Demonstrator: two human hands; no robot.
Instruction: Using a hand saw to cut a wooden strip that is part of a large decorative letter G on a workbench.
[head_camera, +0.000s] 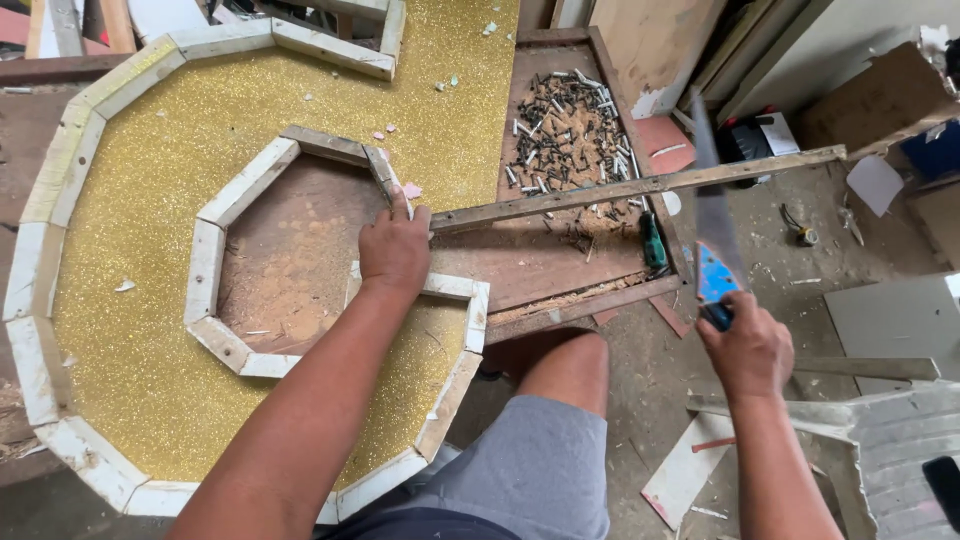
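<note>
While left hand (395, 250) presses wooden strip (640, 185) flat | right hand (745, 350) grips handsaw (712, 230) | tray (530, 262) holds nails (570, 130)

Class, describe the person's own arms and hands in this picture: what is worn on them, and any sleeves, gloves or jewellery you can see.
Both forearms are bare, with no sleeves in view. The left hand and right hand wear no gloves, and no rings, watch or bracelets are visible.
</note>
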